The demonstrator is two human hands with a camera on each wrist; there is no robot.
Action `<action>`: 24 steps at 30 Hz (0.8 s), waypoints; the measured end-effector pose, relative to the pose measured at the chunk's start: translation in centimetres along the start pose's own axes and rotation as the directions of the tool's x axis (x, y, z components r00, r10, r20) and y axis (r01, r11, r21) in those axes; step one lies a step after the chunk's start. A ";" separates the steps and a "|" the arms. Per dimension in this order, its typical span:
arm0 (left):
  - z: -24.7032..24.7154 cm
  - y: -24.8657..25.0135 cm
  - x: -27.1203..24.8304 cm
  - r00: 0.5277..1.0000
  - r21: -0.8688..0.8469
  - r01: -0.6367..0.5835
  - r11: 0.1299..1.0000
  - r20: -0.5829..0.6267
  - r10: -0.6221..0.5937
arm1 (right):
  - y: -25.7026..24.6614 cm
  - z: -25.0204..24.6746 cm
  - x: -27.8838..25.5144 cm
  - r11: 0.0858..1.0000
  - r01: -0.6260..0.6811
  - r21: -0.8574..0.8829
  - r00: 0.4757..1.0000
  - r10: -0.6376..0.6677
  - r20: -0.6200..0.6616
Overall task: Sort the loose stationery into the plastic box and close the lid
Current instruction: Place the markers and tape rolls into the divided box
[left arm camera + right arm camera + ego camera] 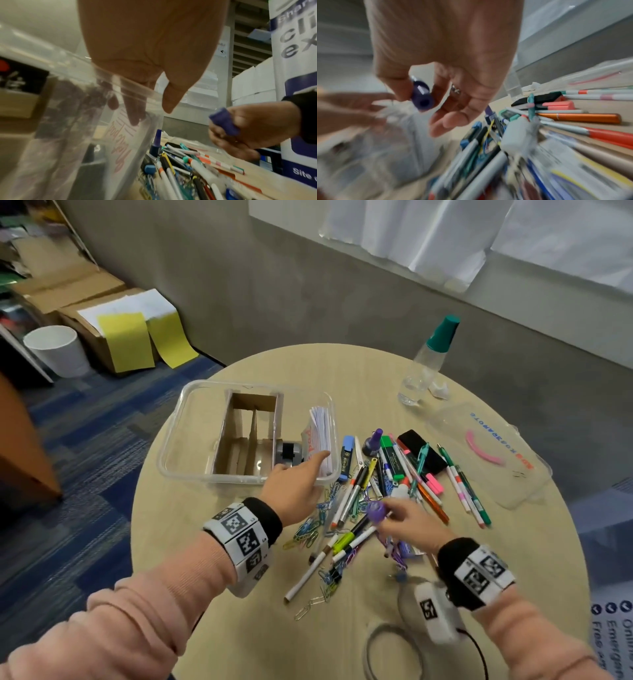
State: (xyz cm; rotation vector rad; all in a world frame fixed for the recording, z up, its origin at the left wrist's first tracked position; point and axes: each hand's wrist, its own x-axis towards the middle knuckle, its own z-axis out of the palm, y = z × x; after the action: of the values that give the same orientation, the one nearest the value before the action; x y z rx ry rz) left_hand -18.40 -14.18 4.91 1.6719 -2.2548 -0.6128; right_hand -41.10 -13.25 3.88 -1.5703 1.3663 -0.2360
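Observation:
The clear plastic box (pixel 181 440) stands open at the table's left, holding a cardboard divider (pixel 246 436), a tape dispenser (pixel 289 455) and a notepad (pixel 320 433). My left hand (pixel 308 470) reaches over the box's near right corner, straight fingers (pixel 133 113) inside against the notepad (pixel 120 146), thumb outside the wall. My right hand (pixel 390 515) hovers over the loose pile of pens and markers (pixel 394 474) and pinches a short purple cap-like piece (pixel 376 511), also seen as the purple piece (pixel 422 97) between thumb and fingers. The clear lid (pixel 496 474) lies flat at the right.
Coloured paper clips (pixel 315 525) are scattered in front of the box. A black eraser (pixel 421 450) and a purple ink bottle (pixel 375 441) lie in the pile. A spray bottle (pixel 428 361) stands at the back. A cable (pixel 376 645) loops near the front edge.

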 end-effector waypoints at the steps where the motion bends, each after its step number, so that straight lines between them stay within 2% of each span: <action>1: -0.1 0.1 0.2 1.000 -0.010 0.008 1.000 0.006 -0.008 | -0.5 -1.0 0.6 0.997 -0.001 0.081 0.995 0.009 -0.097; 3: -0.2 0.4 0.8 1.000 0.001 0.014 1.000 0.008 -0.014 | -1.5 -2.7 2.4 0.991 0.004 0.134 0.965 0.031 -0.261; 5: -0.2 0.5 1.3 1.000 0.018 0.018 1.000 0.010 -0.018 | -2.1 -4.5 5.0 0.995 0.000 0.101 0.912 0.041 -0.407; 8: -0.2 0.4 1.6 0.999 0.026 0.006 1.000 0.037 -0.007 | -2.6 -6.8 9.5 0.982 -0.089 -0.164 0.816 -0.023 -0.577; 10: -0.2 0.2 1.5 0.999 0.010 -0.010 1.000 0.041 0.010 | -2.7 -7.8 12.0 0.952 -0.143 -0.270 0.812 -0.044 -0.582; 15: 0.2 -0.3 1.3 0.996 0.087 -0.082 0.993 0.039 0.079 | -2.1 -7.6 16.1 0.894 -0.131 -0.429 0.895 -0.079 -0.438; 18: 0.5 -0.5 1.2 0.995 0.130 -0.092 0.987 0.039 0.088 | -1.5 -6.9 16.5 0.876 -0.168 -0.453 0.907 -0.043 -0.419; 21: 0.7 -0.6 1.1 0.995 0.148 -0.097 0.984 0.048 0.091 | -1.8 -7.1 15.6 0.903 -0.174 -0.392 0.872 -0.044 -0.488; 24: 0.7 -0.6 1.1 0.994 0.172 -0.103 0.980 0.055 0.095 | -4.8 -7.5 13.4 0.973 -0.057 -0.222 0.772 -0.098 -0.628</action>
State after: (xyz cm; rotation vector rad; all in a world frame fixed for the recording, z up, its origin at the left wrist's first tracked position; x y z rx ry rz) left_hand -18.52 -15.25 3.99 1.6244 -2.4712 -0.4466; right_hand -38.61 -29.13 5.25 -1.7812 1.9577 -0.7004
